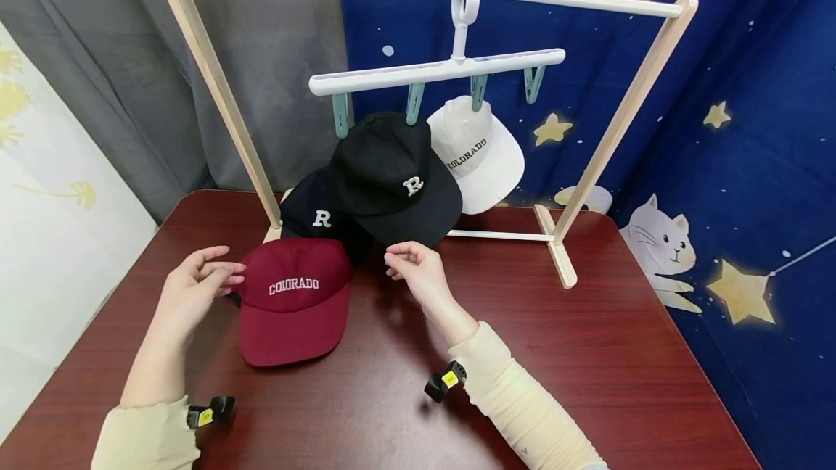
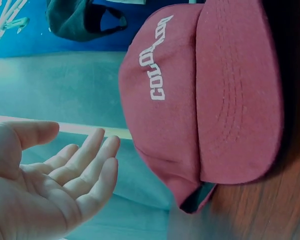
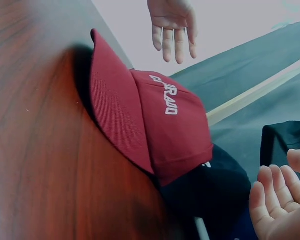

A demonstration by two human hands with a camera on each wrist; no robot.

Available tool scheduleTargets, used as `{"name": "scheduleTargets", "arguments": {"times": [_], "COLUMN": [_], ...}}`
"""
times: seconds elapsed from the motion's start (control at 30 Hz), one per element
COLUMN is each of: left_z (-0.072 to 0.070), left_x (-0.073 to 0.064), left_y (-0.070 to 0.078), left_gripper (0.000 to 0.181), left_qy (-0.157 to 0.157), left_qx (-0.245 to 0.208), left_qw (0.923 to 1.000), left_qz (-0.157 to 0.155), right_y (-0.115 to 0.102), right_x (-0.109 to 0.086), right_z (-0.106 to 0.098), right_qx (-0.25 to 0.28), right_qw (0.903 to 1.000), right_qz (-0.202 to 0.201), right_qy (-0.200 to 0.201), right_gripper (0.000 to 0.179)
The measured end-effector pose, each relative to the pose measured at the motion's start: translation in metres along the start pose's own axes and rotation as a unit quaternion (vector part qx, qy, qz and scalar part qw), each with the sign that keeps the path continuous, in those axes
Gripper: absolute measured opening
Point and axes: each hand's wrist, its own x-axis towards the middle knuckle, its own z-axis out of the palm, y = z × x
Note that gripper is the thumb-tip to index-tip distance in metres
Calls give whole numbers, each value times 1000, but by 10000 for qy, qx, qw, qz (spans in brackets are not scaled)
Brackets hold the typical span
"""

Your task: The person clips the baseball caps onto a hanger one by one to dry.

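A maroon baseball cap [image 1: 294, 310] lettered COLORADO sits on the table, its brim facing the front. Beside its left edge is my left hand [image 1: 196, 281], palm up with relaxed fingers; the left wrist view shows a gap between the hand and the cap. My right hand [image 1: 421, 270] hovers just below the brim of a black cap [image 1: 388, 165] marked R, its fingers loosely bent around nothing. That black cap hangs at a teal clip [image 1: 415, 104]. Behind the maroon cap lies a dark cap [image 1: 320, 220] with a white R, partly hidden.
A white COLORADO cap [image 1: 480, 154] hangs from another teal clip [image 1: 478, 91]. The white clip hanger [image 1: 431, 72] hooks over the rod of a wooden rack [image 1: 620, 122]. A further clip [image 1: 533, 84] dangles at its right end. A starry blue curtain [image 1: 764, 187] stands behind.
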Motion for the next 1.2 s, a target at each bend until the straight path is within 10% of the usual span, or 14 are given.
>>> {"name": "scheduleTargets", "arguments": {"times": [0.23, 1.2], "left_z": [-3, -3], "left_x": [-3, -12], "left_y": [-5, -34], "left_gripper": [36, 57], "left_qy": [-67, -479], "left_qx": [320, 816], "left_qw": [9992, 9848], "left_qz": [-225, -1458], "right_y": [-12, 54], "right_x": [-14, -21], "right_z": [8, 38], "right_qx": [18, 42], "right_qw": [9996, 9857], "right_qz": [257, 1640], "right_qy": [-136, -375], "right_gripper": [17, 26]}}
